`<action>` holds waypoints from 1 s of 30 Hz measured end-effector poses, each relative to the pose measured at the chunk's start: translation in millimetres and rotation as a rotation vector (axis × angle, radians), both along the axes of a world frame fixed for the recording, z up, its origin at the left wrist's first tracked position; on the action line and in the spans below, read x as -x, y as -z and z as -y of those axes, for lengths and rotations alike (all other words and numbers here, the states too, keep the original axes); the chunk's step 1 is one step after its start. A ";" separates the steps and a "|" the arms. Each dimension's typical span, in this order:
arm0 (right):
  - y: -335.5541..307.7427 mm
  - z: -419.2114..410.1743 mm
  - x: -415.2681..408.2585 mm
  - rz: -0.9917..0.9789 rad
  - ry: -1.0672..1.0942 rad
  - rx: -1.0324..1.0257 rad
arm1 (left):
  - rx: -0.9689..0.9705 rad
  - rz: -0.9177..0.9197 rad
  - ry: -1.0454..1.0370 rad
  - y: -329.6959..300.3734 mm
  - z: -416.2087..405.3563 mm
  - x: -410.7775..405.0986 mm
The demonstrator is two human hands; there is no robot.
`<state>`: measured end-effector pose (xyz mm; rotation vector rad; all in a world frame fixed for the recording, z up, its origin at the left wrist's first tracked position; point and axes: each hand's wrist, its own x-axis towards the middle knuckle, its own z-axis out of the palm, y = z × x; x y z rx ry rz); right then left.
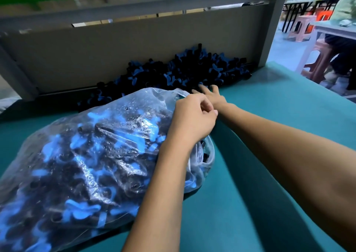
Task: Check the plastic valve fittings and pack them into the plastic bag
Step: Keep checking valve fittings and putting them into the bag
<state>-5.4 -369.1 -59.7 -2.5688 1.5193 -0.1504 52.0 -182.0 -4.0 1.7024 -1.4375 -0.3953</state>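
Valve fittings heaped behind the full plastic bag; left hand fingers curled at its mouth, right hand fingers spread

1. The large clear plastic bag is thin film, glossy and crinkled, with bright glints across its creases.
2. The black-and-blue plastic valve fittings heaped behind it look hard and matt.
3. The teal tabletop is smooth with a dull, even finish.
4. The grey back panel looks like flat, matt painted sheet.
5. The pink plastic stool has a smooth, slightly shiny surface.
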 end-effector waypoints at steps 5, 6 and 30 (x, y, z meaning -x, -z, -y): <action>1.8 -16.6 11.2 0.177 0.033 0.176 | 0.010 -0.058 -0.002 3.6 0.6 -2.9; 3.0 -23.2 18.1 0.237 0.015 0.227 | 0.006 -0.060 0.001 3.7 0.2 -2.8; 14.0 -128.9 117.4 1.793 -0.018 -0.726 | -0.165 -0.139 0.131 1.3 -4.7 -1.2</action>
